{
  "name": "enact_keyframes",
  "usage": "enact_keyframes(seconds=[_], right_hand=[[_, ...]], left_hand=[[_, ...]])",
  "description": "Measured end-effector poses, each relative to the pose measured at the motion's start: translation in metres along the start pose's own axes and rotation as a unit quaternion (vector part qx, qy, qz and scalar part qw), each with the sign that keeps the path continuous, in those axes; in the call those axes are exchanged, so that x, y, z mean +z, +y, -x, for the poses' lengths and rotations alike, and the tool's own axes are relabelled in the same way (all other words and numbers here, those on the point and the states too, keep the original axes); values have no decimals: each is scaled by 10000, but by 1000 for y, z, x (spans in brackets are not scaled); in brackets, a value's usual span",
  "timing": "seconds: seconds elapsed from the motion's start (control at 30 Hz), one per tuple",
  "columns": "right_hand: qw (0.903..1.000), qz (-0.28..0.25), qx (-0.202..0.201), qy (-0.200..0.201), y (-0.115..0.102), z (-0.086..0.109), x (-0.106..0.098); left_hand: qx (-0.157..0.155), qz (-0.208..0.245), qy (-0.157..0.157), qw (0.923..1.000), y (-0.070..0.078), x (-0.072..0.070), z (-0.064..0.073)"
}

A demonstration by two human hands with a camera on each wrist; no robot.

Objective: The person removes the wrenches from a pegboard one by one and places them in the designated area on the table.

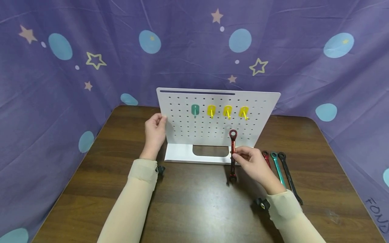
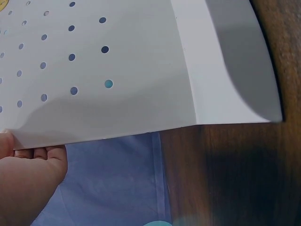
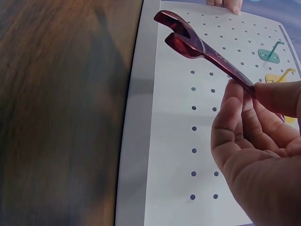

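A white pegboard (image 1: pixel 261 106) stands upright on its base. My left hand (image 1: pixel 155 133) grips its left edge, thumb in front and fingers behind, as the left wrist view also shows. Between thumb and fingertips, my right hand (image 1: pixel 253 162) pinches a red ratcheting combination wrench (image 1: pixel 233 145) by its shank. This wrench is held upright before the board's lower right part, ring end up. Its open-jaw end (image 3: pixel 186 40) shows in the right wrist view. On the board are a green hook (image 1: pixel 195 109) and three yellow hooks (image 1: pixel 227 111), with nothing hanging on them.
Right of the board, partly behind my right hand and forearm, lie another red wrench (image 1: pixel 266 156), a green wrench (image 1: pixel 278 168) and a black wrench (image 1: pixel 288 175). All are on a brown wooden table (image 1: pixel 194 202). A purple patterned cloth (image 1: pixel 194 67) hangs behind.
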State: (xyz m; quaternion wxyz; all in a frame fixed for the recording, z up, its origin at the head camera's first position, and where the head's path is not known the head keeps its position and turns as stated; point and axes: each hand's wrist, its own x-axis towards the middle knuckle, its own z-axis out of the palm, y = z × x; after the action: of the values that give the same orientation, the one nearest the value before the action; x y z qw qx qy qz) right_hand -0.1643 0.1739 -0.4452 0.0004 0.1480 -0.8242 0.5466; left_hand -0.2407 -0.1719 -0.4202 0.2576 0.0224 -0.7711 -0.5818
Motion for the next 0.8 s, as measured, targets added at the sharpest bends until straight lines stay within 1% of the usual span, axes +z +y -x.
enact_keyframes(seconds=[0.2, 0.4, 0.67, 0.8], right_hand=[[10000, 94, -17, -4, 3, 2, -4], [10000, 35, 37, -7, 6, 4, -7], [9993, 324, 179, 43, 9, 9, -16], [9993, 311, 202, 79, 10, 12, -21]], left_hand=[[81, 19, 32, 10000, -1, 0, 0], [45, 24, 14, 10000, 0, 0, 0], [62, 71, 25, 10000, 0, 0, -1], [68, 93, 29, 9999, 0, 0, 0]])
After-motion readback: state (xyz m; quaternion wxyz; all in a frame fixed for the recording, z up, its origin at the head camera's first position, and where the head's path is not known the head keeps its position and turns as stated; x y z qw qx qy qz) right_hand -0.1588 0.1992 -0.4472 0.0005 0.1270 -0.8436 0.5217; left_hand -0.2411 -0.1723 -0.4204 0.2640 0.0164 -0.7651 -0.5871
